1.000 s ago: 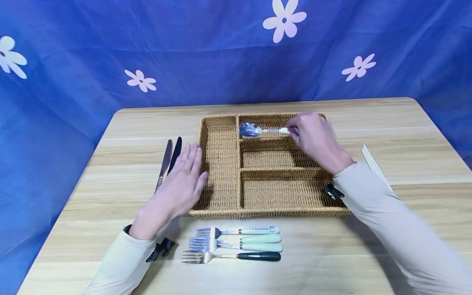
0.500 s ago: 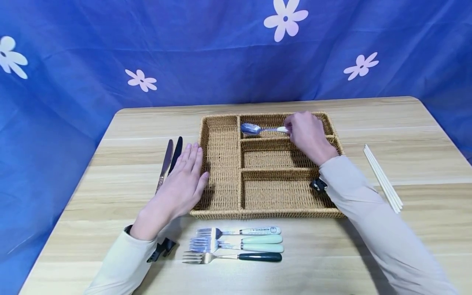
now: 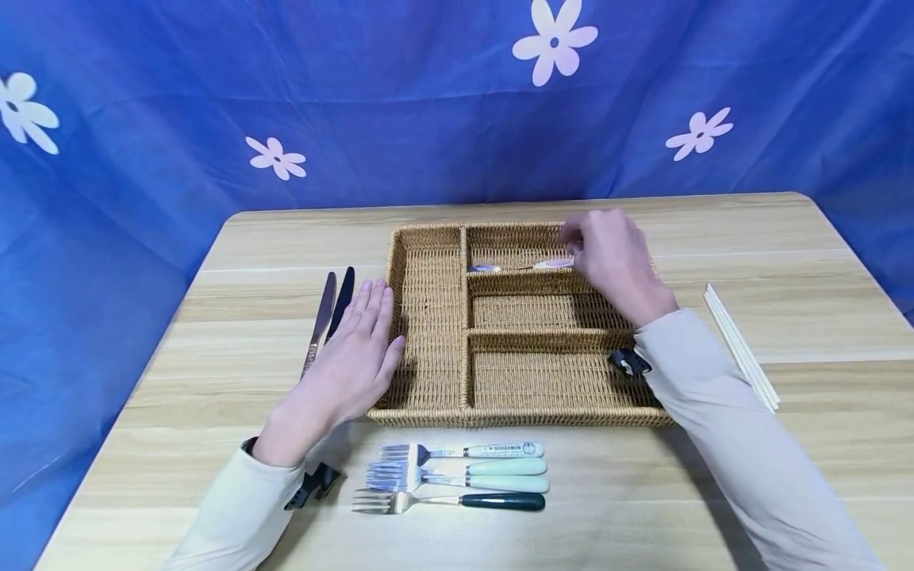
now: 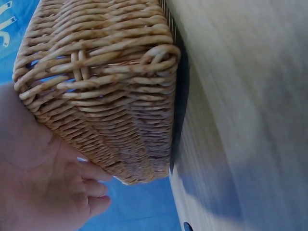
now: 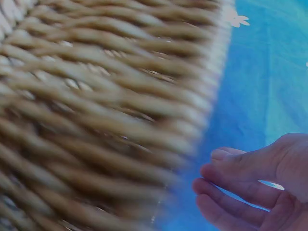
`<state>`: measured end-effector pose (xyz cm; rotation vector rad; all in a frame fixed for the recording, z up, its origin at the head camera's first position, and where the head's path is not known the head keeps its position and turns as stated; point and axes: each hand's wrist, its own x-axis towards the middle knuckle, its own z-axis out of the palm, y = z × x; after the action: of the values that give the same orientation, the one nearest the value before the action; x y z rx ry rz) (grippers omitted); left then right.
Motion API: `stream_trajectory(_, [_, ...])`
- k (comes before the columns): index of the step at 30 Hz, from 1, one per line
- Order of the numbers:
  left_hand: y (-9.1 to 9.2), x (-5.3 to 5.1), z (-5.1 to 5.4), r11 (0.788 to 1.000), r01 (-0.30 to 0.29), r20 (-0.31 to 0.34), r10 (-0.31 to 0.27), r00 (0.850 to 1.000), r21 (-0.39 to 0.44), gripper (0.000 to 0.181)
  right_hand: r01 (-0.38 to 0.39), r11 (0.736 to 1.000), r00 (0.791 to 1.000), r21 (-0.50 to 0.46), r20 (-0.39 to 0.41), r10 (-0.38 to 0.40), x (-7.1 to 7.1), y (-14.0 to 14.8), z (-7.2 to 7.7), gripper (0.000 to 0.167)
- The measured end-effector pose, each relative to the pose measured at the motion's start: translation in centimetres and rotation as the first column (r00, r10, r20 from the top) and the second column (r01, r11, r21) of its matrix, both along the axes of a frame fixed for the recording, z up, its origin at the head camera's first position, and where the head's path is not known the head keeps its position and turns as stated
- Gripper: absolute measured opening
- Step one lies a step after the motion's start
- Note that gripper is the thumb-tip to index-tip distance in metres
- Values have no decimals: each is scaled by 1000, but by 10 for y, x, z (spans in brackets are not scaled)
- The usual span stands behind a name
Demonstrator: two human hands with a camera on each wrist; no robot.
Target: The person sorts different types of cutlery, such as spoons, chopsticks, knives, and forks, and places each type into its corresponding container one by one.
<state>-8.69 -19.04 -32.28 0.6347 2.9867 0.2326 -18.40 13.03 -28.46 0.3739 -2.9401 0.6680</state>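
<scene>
Wicker tray (image 3: 521,414) — let your straight-fingered left grip (image 3: 350,357) steady it; raise your loosely curled, empty right grip (image 3: 610,254) gently — so the spoon (image 3: 553,264) lies undisturbed

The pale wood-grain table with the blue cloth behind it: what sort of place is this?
Perhaps a makeshift filming or demonstration corner: a white-flowered blue cloth screens the back of the pale wood-grain table, which bears a brown woven compartment tray.
</scene>
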Motion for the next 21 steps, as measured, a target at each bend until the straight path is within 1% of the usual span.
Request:
stream_trajectory(3, [0,0,0,1000,2,-3,-2,1000,0,64,11,1000,1000,-11,-17,-12,5,7,10,21])
stream_trajectory(9, [0,0,0,1000,-7,0,7,1000,4,65,30,999,992,-11,-123,-31,14,32,26,15])
stream_trajectory(11, [1,0,0,1000,-13,5,13,1000,9,65,48,999,989,-14,-140,-50,18,42,30,14])
stream_trajectory(14, [1,0,0,1000,-19,7,19,1000,18,65,80,997,982,-4,-171,-80,24,56,34,12])
stream_trajectory(17, [0,1,-1,999,-21,5,20,1000,27,65,114,993,976,12,-186,-110,33,69,35,12])
stream_trajectory(21, [0,1,-2,999,-18,-7,18,1000,37,65,154,988,973,26,-177,-147,46,83,35,13])
